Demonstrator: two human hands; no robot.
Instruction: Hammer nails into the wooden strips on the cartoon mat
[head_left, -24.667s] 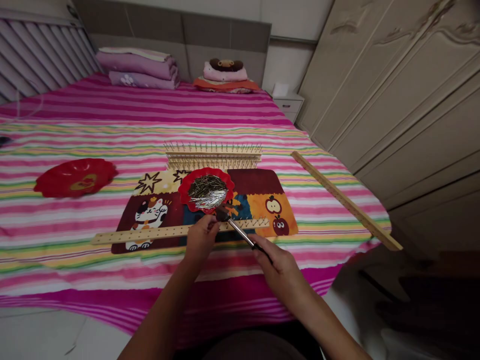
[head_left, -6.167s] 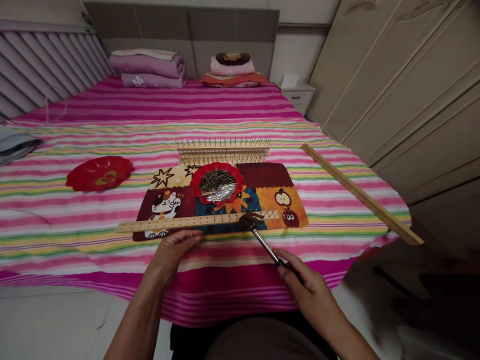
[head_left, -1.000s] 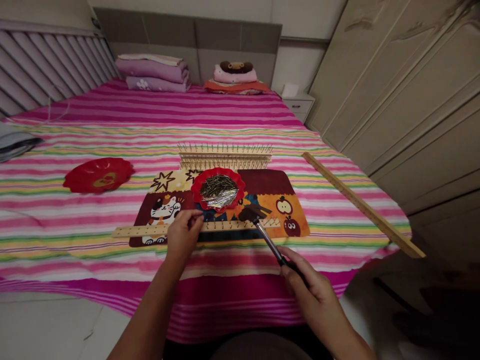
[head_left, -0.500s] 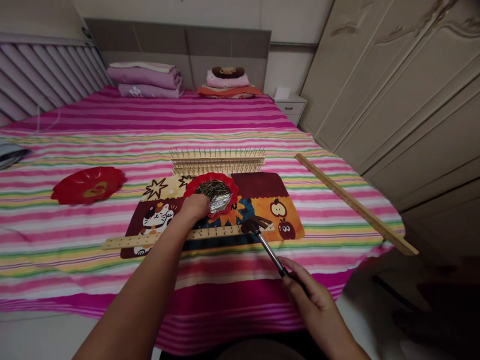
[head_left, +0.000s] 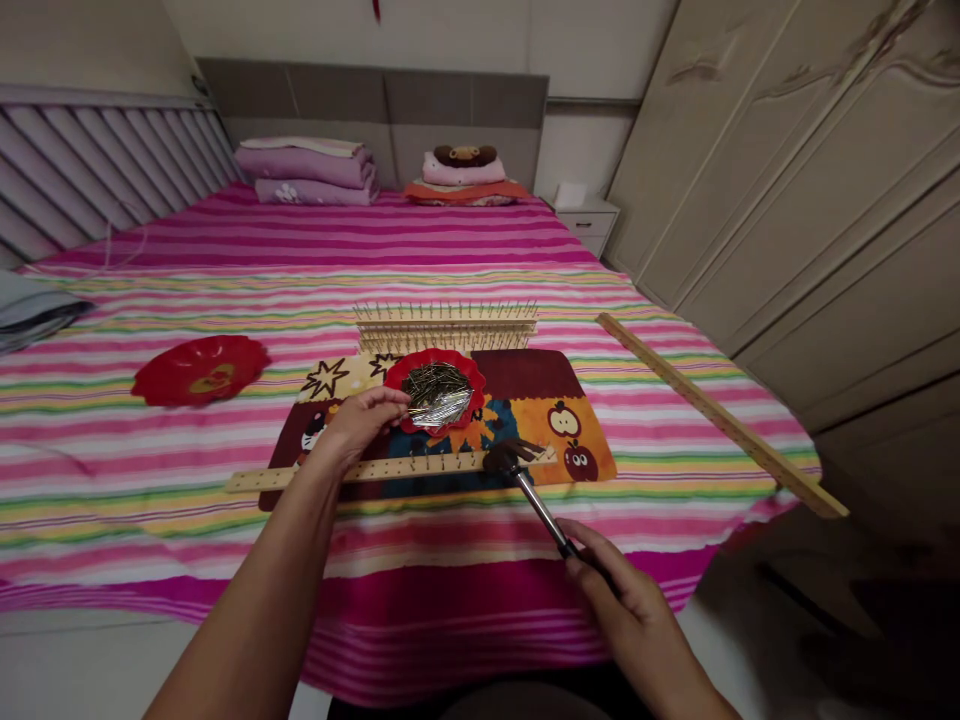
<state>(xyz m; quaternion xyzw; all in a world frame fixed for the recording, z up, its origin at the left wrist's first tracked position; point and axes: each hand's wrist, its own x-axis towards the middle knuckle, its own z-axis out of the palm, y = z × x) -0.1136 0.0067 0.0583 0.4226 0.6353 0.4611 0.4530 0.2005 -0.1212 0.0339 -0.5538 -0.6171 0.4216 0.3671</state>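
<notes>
My left hand is closed in a pinch at the left rim of a red scalloped bowl, its fingertips on a nail. Loose nails fill the bowl. My right hand grips a hammer by its black handle; the dark claw head rests over the right part of a wooden strip. The strip lies across a patterned mat, under my left wrist. It has rows of small holes, and several nails stand in its middle and right part. The hammer head hides some of them.
Behind the mat lie wooden strips bristling with upright nails. A red plate sits at left, with folded cloth beyond. Another wooden strip lies slanted at right near the bed's edge. Folded bedding is piled at the headboard.
My left hand moved from above the strip into the bowl of nails, then drew back to its left rim. My right hand and the hammer stay nearly still; the view shifts slightly.
</notes>
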